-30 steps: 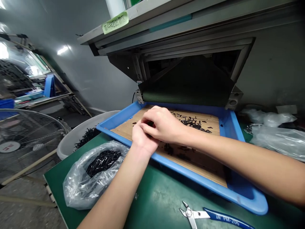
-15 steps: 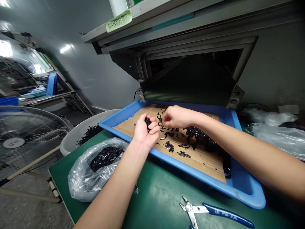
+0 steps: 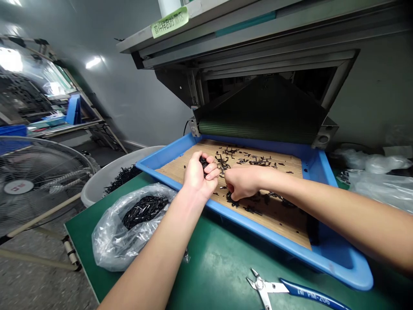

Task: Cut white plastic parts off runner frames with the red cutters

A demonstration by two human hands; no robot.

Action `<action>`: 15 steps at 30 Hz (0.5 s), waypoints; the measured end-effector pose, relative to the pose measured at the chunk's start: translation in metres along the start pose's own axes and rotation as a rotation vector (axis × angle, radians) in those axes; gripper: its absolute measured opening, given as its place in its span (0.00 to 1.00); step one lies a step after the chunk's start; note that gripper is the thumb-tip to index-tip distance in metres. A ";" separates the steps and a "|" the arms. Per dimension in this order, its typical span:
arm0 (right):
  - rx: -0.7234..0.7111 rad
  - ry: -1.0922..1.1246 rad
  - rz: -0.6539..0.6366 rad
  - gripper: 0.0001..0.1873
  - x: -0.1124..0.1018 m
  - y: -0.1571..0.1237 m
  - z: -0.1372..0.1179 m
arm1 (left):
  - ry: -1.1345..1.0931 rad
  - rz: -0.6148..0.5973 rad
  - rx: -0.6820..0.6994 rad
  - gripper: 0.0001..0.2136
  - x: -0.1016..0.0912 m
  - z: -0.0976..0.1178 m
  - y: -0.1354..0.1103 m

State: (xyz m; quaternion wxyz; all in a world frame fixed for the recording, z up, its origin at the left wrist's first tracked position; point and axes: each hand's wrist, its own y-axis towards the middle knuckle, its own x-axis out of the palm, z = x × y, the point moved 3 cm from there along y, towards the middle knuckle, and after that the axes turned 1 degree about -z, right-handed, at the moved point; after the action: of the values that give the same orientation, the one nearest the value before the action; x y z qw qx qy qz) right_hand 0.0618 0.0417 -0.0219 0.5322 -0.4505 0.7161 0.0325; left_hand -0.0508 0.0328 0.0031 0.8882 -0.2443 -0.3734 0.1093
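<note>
Many black pieces, long axes crisscross

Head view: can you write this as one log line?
left hand: holding small black pieces | right hand: at loose black pieces | place: brown cardboard sheet in blue plastic tray

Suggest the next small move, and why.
Probably gather the black pieces under the right grip: it is down at that cluster on the cardboard, while the left grip is curled around a similar handful.
</note>
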 end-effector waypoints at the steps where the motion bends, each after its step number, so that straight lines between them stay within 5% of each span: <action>1: 0.008 -0.007 0.017 0.10 0.000 0.000 0.000 | 0.002 0.000 0.006 0.11 0.000 0.001 0.000; 6: -0.002 0.017 0.056 0.06 -0.008 -0.001 0.007 | 0.012 0.013 0.025 0.10 0.000 0.003 0.000; 10: 0.015 0.042 0.098 0.14 -0.018 -0.006 0.014 | 0.024 0.028 0.023 0.11 0.001 0.004 -0.002; 15: 0.007 0.070 0.108 0.04 -0.022 -0.006 0.016 | 0.029 0.039 0.035 0.11 0.001 0.006 -0.001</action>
State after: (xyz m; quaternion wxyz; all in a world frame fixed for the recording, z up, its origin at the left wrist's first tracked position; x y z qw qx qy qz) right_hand 0.0785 0.0602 -0.0084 0.5057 -0.4104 0.7577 0.0428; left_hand -0.0546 0.0346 0.0075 0.8955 -0.2373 -0.3537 0.1294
